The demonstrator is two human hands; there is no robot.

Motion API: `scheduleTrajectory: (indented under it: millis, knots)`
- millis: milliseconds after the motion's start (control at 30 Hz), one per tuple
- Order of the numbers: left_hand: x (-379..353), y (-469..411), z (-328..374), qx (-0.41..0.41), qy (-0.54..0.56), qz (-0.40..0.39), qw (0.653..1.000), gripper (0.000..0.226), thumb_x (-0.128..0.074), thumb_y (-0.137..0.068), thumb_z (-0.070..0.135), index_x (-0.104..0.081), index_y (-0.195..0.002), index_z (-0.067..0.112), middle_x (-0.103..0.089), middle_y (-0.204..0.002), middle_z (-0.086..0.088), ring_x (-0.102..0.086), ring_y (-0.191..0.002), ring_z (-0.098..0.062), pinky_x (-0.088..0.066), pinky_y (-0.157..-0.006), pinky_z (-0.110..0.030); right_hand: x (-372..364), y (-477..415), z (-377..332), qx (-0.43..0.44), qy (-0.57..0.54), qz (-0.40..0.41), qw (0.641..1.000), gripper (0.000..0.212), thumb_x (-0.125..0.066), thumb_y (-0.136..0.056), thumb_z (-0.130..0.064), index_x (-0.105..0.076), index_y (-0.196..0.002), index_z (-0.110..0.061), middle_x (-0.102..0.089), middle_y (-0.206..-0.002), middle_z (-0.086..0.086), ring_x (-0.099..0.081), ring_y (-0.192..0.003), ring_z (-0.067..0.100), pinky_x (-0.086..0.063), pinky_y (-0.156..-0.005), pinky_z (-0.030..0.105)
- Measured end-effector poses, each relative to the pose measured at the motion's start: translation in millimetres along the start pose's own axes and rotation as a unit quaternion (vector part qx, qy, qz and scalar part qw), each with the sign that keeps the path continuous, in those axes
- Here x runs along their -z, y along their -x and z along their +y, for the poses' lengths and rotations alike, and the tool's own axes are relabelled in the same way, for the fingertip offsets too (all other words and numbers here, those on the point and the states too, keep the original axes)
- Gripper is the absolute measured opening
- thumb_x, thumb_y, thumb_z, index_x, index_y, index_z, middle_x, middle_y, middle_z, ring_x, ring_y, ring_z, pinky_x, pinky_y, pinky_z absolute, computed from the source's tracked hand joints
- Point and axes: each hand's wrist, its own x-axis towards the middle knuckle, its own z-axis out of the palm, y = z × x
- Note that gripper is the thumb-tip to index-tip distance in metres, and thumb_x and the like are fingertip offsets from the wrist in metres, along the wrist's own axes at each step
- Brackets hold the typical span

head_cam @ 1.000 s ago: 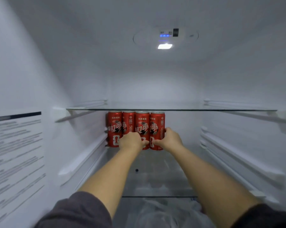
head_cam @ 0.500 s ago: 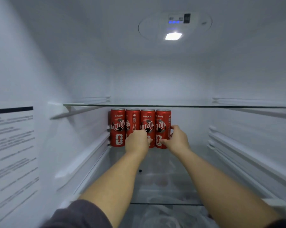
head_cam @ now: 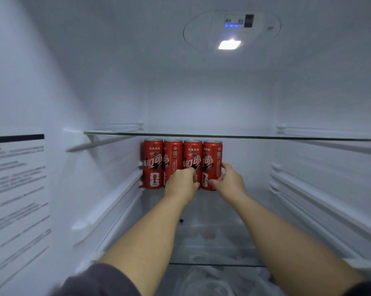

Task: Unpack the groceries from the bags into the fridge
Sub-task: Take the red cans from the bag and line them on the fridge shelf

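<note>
Lower parts of second can (head_cam: pixel 173 154) and third can (head_cam: pixel 192 153) behind the left hand (head_cam: pixel 181 185); wall label (head_cam: pixel 15 189) print illegibly blurred.

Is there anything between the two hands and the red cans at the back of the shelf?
Nothing visible. The left hand grips the third can from the left, and the right hand grips the rightmost can; both touch directly.

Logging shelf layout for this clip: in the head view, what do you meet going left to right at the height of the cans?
Printed wall label → leftmost red cola can → second can → third can → fourth can → right hand → right-wall shelf rails.
</note>
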Motion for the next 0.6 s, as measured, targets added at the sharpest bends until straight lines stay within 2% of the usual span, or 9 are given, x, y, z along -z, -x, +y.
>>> scheduleTrajectory:
  millis: [200, 300, 367, 500, 600]
  knots:
    - [0, 2, 1, -0.004, -0.037, 0.009, 0.999, 0.007, -0.059, -0.092, 0.022, -0.06, -0.099, 0.021, -0.065, -0.101, 0.002, -0.06, -0.093, -0.019, -0.049, -0.073, -0.032, 1, 0, 3, 0.005, -0.007, -0.016, 1.0, 0.063, -0.072, -0.084, -0.012, -0.044, -0.14, -0.013, -0.067, -0.114, 0.011, -0.062, -0.099, 0.022, -0.044, -0.081, 0.025]
    - [2, 2, 1, 0.0, -0.03, 0.003, 1.0, 0.008, -0.057, -0.092, 0.022, -0.059, -0.1, 0.022, -0.064, -0.103, 0.003, -0.06, -0.093, -0.018, -0.049, -0.073, -0.032, 2, 1, 2, 0.007, -0.008, -0.024, 1.0, 0.065, -0.073, -0.083, -0.014, -0.042, -0.141, -0.015, -0.067, -0.114, 0.011, -0.058, -0.092, 0.017, -0.044, -0.081, 0.025]
    - [3, 3, 1, 0.001, -0.029, -0.006, 1.0, 0.011, -0.057, -0.092, 0.023, -0.059, -0.102, 0.021, -0.062, -0.106, 0.003, -0.059, -0.095, -0.018, -0.049, -0.074, -0.033, 4, 3, 1, 0.012, 0.0, -0.032, 0.999, 0.065, -0.073, -0.083, -0.016, -0.042, -0.14, -0.016, -0.066, -0.117, 0.011, -0.06, -0.096, 0.019, -0.047, -0.085, 0.029]
    - [15, 9, 9, -0.016, -0.082, -0.024, 0.996, 0.024, -0.054, -0.092, 0.026, -0.054, -0.113, 0.016, -0.055, -0.112, -0.004, -0.058, -0.098, -0.024, -0.051, -0.081, -0.039, 9, 15, -4, 0.029, 0.155, -0.04, 0.987, 0.061, -0.068, -0.085, -0.023, -0.035, -0.137, -0.018, -0.056, -0.117, 0.015, -0.059, -0.106, 0.033, -0.05, -0.089, 0.039]
    - [40, 13, 25, -0.023, -0.13, 0.008, 0.991, 0.035, -0.054, -0.092, 0.028, -0.049, -0.123, 0.013, -0.052, -0.117, -0.007, -0.058, -0.101, -0.026, -0.046, -0.074, -0.036, 27, 35, -17, 0.068, 0.31, -0.027, 0.948, 0.06, -0.061, -0.09, -0.031, -0.031, -0.141, -0.021, -0.049, -0.123, 0.014, -0.052, -0.112, 0.033, -0.045, -0.091, 0.042]
